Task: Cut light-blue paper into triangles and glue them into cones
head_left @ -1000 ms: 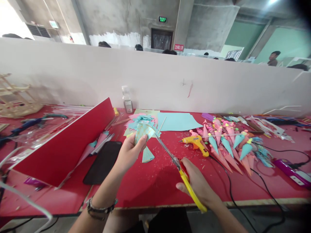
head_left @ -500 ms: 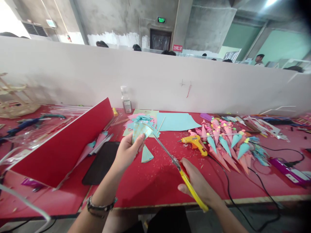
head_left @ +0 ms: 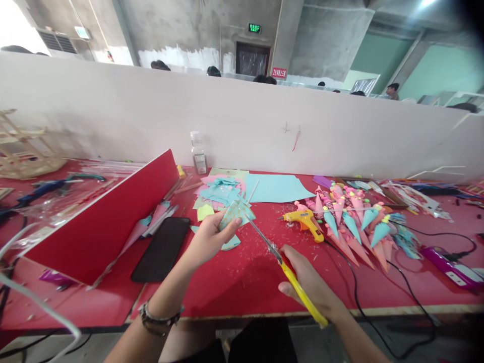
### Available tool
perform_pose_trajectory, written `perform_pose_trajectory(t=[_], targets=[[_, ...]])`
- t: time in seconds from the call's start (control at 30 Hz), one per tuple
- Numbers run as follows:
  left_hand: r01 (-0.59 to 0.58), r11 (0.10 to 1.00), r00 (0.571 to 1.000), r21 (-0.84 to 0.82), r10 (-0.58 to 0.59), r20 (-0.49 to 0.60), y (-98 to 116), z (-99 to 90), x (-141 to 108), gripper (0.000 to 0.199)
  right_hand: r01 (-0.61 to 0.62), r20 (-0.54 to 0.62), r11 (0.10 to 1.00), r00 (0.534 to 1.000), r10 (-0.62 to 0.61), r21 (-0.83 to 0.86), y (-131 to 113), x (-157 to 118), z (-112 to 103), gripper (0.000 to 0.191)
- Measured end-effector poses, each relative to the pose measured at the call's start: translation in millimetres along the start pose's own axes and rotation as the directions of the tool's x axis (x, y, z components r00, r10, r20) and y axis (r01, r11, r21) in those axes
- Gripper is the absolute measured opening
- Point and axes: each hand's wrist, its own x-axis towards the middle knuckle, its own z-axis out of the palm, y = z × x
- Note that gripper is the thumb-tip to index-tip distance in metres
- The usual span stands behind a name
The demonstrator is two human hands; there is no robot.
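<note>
My left hand (head_left: 215, 234) pinches a patterned light blue piece of paper (head_left: 236, 214) above the red table. In my right hand (head_left: 306, 277) are scissors (head_left: 293, 282) with yellow and red handles; their blades point up and left and meet the paper's right side. Under and beside my left hand lies another cut blue piece (head_left: 230, 243), partly hidden. Behind it is a pile of blue and pink paper scraps (head_left: 223, 189), with a small yellow piece (head_left: 204, 212) at its near edge.
A yellow glue gun (head_left: 304, 222) lies right of the scissors, its cord trailing to the table edge. Several pink and blue cones (head_left: 351, 222) are heaped beyond it. A black phone (head_left: 162, 249) and an upright red board (head_left: 109, 217) stand left; a clear bottle (head_left: 198, 154) is behind.
My left hand has moved slightly right and turned the paper it holds. The paper now lies closer against the scissor blades. My right hand stays almost in place.
</note>
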Motion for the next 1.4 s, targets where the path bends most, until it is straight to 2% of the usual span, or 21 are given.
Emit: perform_pose_trajectory(t=[0.4,0.6,0.87,1.03,1.2,1.4], targets=[[0.056,0.998,0.995,-0.031,-0.053,0.084,-5.9,-3.9,3.7,0.036,-0.046,0.051,0.999,0.998,0.047,-0.021,4.7,1.7,-0.1,0.041],[0.023,0.999,0.979,0.024,-0.028,0.203,-9.2,-2.3,3.1,0.034,-0.07,0.092,0.996,0.993,0.076,-0.061,7.4,1.8,-1.4,0.039],[0.054,0.998,0.964,0.042,-0.063,0.259,-16.1,0.0,3.7,0.035,-0.082,0.092,0.996,0.992,0.084,-0.024,3.5,3.8,0.5,0.032],[0.079,0.996,0.971,-0.043,-0.068,0.229,-13.0,1.3,4.4,0.026,-0.084,0.081,0.996,0.993,0.083,0.005,4.1,3.9,2.9,0.037],[0.108,0.99,0.926,-0.085,-0.069,0.371,-14.6,-3.9,9.0,0.025,-0.116,0.095,0.993,0.989,0.115,0.002,3.6,2.7,1.5,0.037],[0.129,0.975,0.901,-0.182,-0.039,0.432,-24.3,-2.9,15.8,0.03,-0.144,0.114,0.989,0.983,0.142,0.015,4.5,3.2,3.9,0.036]])
